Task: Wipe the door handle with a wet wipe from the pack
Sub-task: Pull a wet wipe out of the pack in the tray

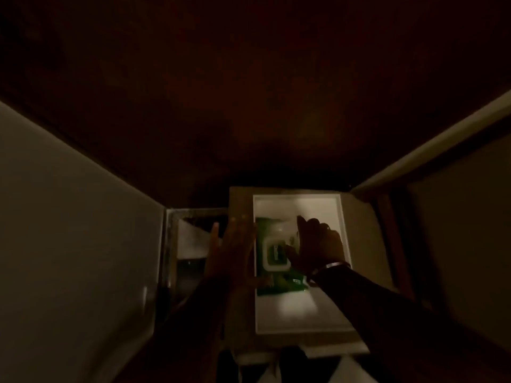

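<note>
A green wet wipe pack with a white flip lid lies flat in a white tray in dim light. My left hand rests flat against the pack's left edge, fingers together and pointing away from me. My right hand is over the pack's right side, its thumb at the lid and its fingers spread upward. A bracelet circles my right wrist. No door handle shows in the frame.
The tray sits on a pale box-like surface. A pale wall or door panel runs along the left, a light frame edge along the right. Dark reddish floor fills the far area. A dim recess lies left of my left hand.
</note>
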The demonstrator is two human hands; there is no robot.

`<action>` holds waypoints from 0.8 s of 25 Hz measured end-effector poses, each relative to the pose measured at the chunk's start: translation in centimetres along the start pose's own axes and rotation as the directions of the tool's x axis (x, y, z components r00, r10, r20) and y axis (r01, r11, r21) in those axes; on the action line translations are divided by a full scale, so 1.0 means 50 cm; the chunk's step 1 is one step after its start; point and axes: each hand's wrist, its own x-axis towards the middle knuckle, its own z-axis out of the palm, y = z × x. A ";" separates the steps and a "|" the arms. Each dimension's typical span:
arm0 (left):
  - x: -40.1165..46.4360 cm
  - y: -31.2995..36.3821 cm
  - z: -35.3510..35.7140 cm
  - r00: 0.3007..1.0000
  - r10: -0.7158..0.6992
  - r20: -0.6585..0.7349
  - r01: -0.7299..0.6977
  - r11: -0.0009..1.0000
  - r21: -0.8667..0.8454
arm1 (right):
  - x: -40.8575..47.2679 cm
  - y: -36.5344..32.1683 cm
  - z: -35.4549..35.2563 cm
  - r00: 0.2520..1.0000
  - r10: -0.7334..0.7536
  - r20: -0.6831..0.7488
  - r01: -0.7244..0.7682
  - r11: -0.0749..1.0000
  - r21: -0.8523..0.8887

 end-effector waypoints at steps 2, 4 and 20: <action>0.013 -0.002 0.089 0.997 0.003 0.074 0.000 0.999 -0.037 | 0.024 -0.003 0.093 0.982 0.156 0.104 -0.177 0.956 0.233; 0.023 -0.006 0.141 0.996 -0.040 0.083 0.039 0.999 0.017 | 0.035 -0.010 0.156 0.953 0.253 0.165 -0.300 0.857 0.419; 0.054 0.002 0.126 0.995 0.001 0.100 -0.005 0.999 0.038 | 0.044 0.041 0.160 0.934 0.308 0.180 -0.330 0.556 0.762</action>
